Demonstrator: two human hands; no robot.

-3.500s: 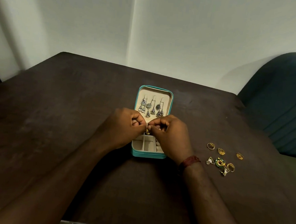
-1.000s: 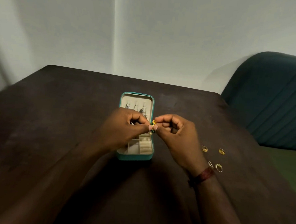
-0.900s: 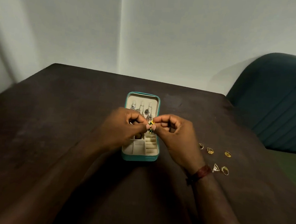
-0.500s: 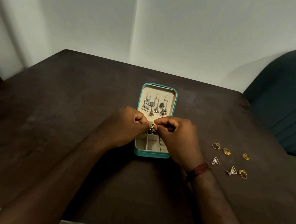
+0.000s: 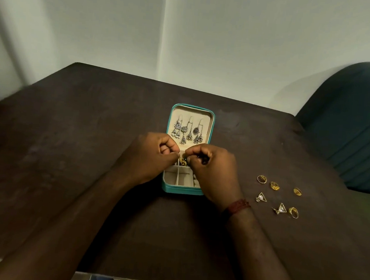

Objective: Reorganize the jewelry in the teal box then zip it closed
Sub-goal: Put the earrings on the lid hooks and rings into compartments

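Dark table (image 5: 70, 154), teal box (image 5: 183, 190) open in the middle
Box runs lengthwise away from me, lid at the far end. My left hand (image 5: 150, 159) and right hand (image 5: 214, 169) are curled, both pinching a gold piece (image 5: 182, 161) over it.

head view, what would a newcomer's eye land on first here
The open teal box mid-table, silver earrings hanging in its lid. Over it the left hand and right hand pinch a small gold piece. To the right, gold rings and triangle earrings lie loose on the table.
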